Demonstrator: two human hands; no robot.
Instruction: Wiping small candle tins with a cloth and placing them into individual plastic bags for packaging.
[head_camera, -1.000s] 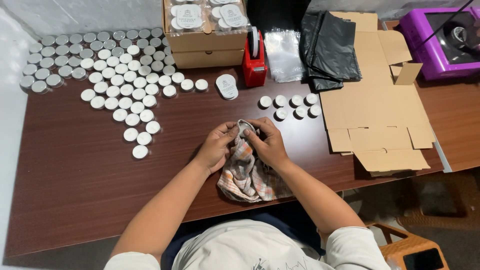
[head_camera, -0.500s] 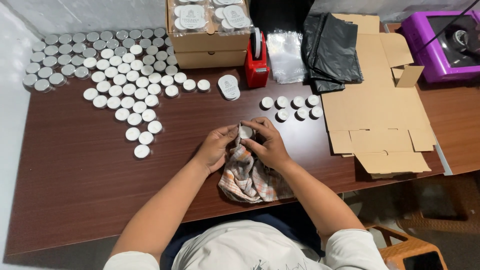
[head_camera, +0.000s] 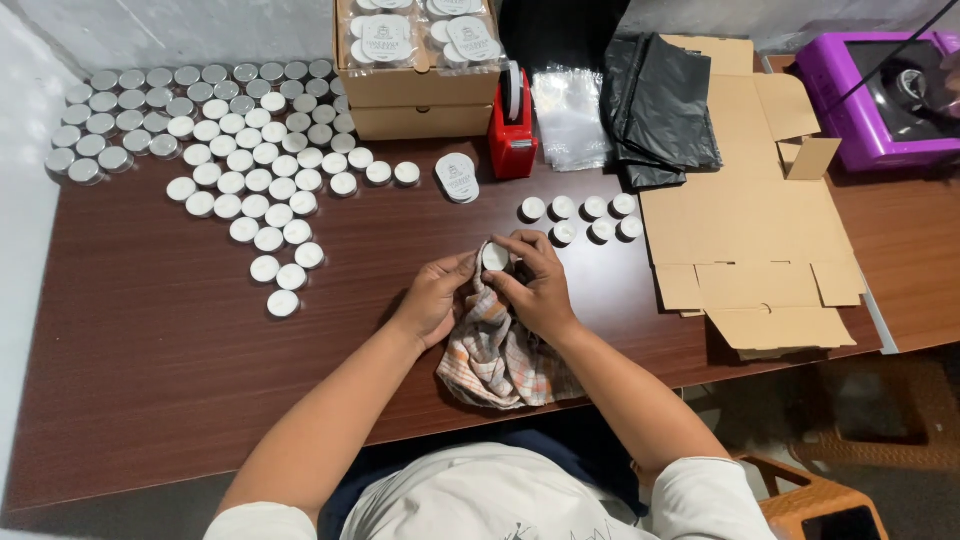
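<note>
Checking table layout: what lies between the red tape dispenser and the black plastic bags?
In the head view, a stack of clear plastic bags lies between the red tape dispenser and the black plastic bags.

A small packing workshop: rows of tins (head_camera: 215, 150), tape dispenser (head_camera: 512, 135), flattened cardboard boxes (head_camera: 750, 220).

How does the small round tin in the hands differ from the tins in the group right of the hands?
The small round tin is lifted off the table, gripped by the left hand and right hand against a checked cloth. The group of seven tins stands untouched on bare wood. Both look round and pale-topped.
</note>
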